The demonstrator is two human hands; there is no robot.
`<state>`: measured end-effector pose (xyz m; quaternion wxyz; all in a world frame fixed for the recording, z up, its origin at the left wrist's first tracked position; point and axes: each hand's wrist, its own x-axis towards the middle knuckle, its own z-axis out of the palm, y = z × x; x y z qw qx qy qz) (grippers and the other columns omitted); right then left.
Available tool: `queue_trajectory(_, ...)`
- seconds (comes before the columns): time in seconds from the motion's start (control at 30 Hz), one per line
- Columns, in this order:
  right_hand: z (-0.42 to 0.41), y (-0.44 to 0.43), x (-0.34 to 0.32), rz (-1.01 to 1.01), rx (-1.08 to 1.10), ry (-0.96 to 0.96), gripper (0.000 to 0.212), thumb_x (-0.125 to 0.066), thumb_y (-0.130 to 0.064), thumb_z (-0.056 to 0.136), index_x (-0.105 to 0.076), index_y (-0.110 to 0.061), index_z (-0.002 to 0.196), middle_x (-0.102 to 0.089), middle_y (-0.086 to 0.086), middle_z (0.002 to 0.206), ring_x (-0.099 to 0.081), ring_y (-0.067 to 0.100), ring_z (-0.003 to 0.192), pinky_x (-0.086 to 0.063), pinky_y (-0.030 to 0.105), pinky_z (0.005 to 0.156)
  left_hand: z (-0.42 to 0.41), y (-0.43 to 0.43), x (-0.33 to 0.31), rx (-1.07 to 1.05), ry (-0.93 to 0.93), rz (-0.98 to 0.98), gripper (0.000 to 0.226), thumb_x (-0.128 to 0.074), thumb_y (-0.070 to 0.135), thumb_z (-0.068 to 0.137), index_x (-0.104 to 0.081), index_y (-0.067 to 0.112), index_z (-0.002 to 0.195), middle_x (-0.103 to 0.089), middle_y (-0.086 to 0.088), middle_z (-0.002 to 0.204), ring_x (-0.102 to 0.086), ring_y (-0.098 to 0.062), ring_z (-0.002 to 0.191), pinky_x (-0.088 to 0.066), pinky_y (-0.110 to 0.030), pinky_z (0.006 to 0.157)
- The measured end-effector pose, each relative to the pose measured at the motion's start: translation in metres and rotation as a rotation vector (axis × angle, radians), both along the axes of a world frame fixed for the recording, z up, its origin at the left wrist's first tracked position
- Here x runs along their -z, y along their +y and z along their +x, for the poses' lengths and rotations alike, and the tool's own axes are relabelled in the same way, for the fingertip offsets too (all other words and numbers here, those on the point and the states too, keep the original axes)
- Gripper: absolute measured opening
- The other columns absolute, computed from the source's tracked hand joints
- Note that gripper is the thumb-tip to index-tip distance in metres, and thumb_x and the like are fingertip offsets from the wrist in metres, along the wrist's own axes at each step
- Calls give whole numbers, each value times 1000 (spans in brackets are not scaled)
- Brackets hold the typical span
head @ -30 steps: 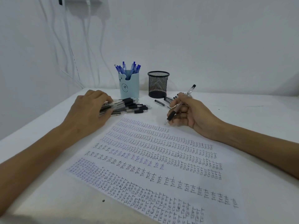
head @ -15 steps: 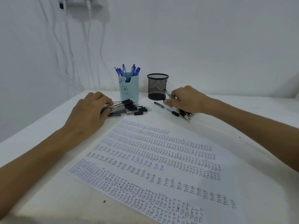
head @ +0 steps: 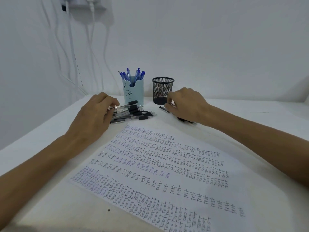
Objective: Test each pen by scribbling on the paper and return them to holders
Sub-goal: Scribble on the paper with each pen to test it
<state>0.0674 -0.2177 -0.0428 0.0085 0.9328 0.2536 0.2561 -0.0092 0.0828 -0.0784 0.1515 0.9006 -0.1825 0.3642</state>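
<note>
Progress check — blue pens (head: 132, 75) home, black ones not yet.
Blue pens stand in the blue cup (head: 134, 93); the mesh cup (head: 163, 91) looks empty. Left hand (head: 93, 118) curls round the pile (head: 135, 113) of black pens, far left; right hand (head: 185, 104) bends over loose pens (head: 188, 121) beside the mesh cup — gripping one or not, can't tell. Paper (head: 167, 164), near, is packed with scribbles. White table (head: 50, 206), bare white wall (head: 217, 47), cables (head: 71, 47) hanging far left.

plain white walls (head: 217, 39) meet at a corner; white cables (head: 71, 47) hang from a wall box (head: 83, 4) behind the white bench (head: 259, 118).
</note>
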Motion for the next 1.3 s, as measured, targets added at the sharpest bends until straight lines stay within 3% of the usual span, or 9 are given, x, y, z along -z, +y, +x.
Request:
queue_trajectory(0.33,-34,30,25,8,-373,-166,44,-62,-32,98,-54,-11,137,-52,10,141,-59,21,109,-48,23,60,-23,-40,-4,284,21,-125,27,-74,8,92,-67,14,117,-69,5,108,-61,-4,94,-47,-7,85)
queue_trajectory(0.57,-44,31,27,34,-509,-144,15,-49,-18,101,-59,-8,106,-59,3,92,-48,18,80,-40,29,66,-29,-50,-5,351,72,-244,28,-75,21,91,-65,16,116,-70,6,104,-67,-7,98,-55,-12,88)
queue_trajectory(0.73,-55,18,23,198,-288,31,69,-48,-83,83,-48,-14,77,-51,-2,77,-44,18,77,-38,30,65,-32,-50,-2,424,203,-195,25,-59,37,102,-63,20,120,-69,11,110,-67,-18,107,-57,-29,89)
queue_trajectory(0.83,-56,10,20,322,-303,91,78,-52,-79,82,-46,-3,65,-53,13,67,-43,26,67,-31,26,62,-33,-50,-1,451,274,-156,30,-47,42,104,-63,23,122,-68,14,113,-65,-18,112,-54,-32,89)
queue_trajectory(0.93,-55,-2,18,476,-360,148,68,-49,-69,89,-44,-8,58,-40,5,54,-31,17,53,-24,23,55,-33,-50,0,474,318,-98,34,-45,46,105,-62,26,126,-66,15,117,-63,-18,115,-55,-35,89)
queue_trajectory(1.03,-50,-15,18,684,-353,315,69,-50,-69,93,-39,-6,66,-34,-3,58,-44,20,56,-38,33,59,-34,-49,1,520,369,52,32,-47,46,106,-62,31,130,-60,19,132,-58,-13,127,-52,-40,99)
queue_trajectory(1.17,-54,-24,19,876,-325,459,60,-58,-52,99,-56,6,84,-55,22,83,-55,27,65,-51,36,57,-36,-51,1,555,463,225,38,-49,55,104,-57,41,139,-46,24,150,-44,-5,142,-44,-43,112)
queue_trajectory(1.23,-61,-24,19,914,-304,443,53,-49,-45,105,-67,0,84,-59,24,94,-59,28,73,-59,38,58,-37,-52,1,555,503,265,43,-47,62,102,-54,46,142,-41,26,154,-40,-4,144,-43,-42,113)
queue_trajectory(1.3,-66,-24,20,898,-267,426,58,-39,-51,107,-74,-13,81,-58,22,80,-54,23,61,-54,40,57,-39,-52,0,556,530,276,44,-47,65,101,-52,49,142,-38,28,155,-38,-3,145,-41,-42,115)
